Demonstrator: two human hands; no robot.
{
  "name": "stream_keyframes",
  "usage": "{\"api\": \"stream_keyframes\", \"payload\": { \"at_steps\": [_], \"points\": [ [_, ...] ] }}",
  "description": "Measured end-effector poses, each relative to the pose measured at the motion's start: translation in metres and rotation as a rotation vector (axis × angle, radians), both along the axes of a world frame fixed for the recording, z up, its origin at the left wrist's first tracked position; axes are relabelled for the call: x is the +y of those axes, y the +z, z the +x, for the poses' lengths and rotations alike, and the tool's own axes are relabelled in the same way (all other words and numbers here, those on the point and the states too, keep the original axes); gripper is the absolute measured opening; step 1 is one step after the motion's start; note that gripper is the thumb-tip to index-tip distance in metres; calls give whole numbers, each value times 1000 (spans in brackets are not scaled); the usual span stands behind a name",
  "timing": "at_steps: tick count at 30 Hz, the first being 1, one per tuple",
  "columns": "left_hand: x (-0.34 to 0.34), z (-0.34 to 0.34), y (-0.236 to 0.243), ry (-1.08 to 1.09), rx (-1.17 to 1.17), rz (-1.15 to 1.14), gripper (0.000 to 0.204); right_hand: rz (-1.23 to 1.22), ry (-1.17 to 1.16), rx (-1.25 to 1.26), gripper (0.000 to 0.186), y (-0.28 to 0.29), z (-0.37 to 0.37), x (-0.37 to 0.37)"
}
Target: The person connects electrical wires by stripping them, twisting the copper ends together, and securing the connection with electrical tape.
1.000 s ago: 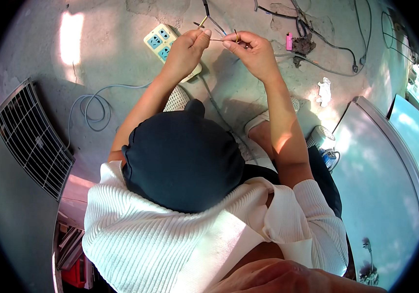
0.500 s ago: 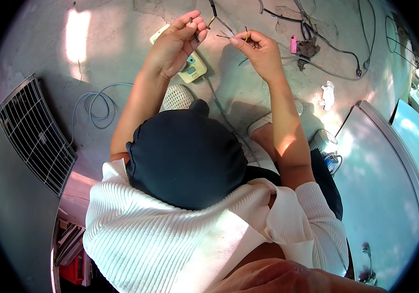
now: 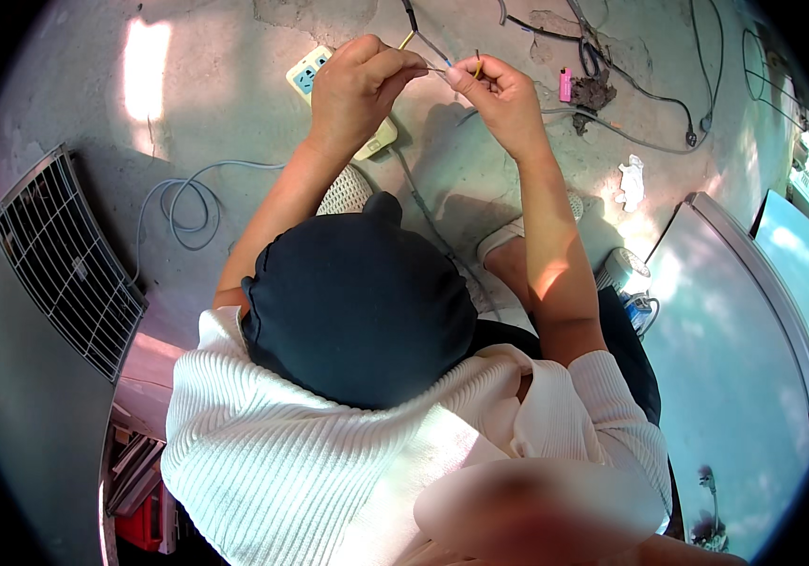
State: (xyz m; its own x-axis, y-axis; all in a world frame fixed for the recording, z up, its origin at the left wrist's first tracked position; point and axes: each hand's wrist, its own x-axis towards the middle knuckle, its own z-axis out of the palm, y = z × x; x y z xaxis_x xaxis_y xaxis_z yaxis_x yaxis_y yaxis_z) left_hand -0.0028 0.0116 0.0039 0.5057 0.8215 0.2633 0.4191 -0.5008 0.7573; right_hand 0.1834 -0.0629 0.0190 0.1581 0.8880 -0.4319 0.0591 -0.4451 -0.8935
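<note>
My left hand (image 3: 357,94) pinches the end of a thin stripped wire (image 3: 435,71) above the cream power strip (image 3: 311,68), fingertips curled together. Just to the right, my right hand (image 3: 506,108) grips the same wire, with a short yellow wire (image 3: 478,64) upright between thumb and forefinger. A black-sheathed cable (image 3: 412,17) comes down to the hands from the top, split into yellow and grey-blue strands. Below the hands, my forearms flank a rounded black cloth shape (image 3: 357,302), which partly hides a white woven slipper (image 3: 343,191).
Pink lighter (image 3: 565,85) by dark debris (image 3: 593,91), loose cables (image 3: 668,102) and white scrap (image 3: 632,182) lie on the concrete floor (image 3: 216,104). Grey coiled cable (image 3: 187,226) and wire grille (image 3: 69,264) are left; pale panel (image 3: 716,377) and small canister (image 3: 629,267) are right.
My left hand opened and moved up-left half a second ago, showing a small dark piece in its fingers; it has now come back rightward and closed at the wire beside my right hand.
</note>
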Motion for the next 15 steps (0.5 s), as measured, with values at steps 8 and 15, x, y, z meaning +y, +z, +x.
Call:
{"api": "stream_keyframes", "payload": {
  "at_steps": [8, 15],
  "points": [
    [3, 1, 5, -13, 45, 61, 9, -50, 35, -25, 16, 2, -3, 2],
    [-3, -1, 10, -16, 60, -107, 5, 5, 73, -37, 13, 0, -2, 2]
  ]
}}
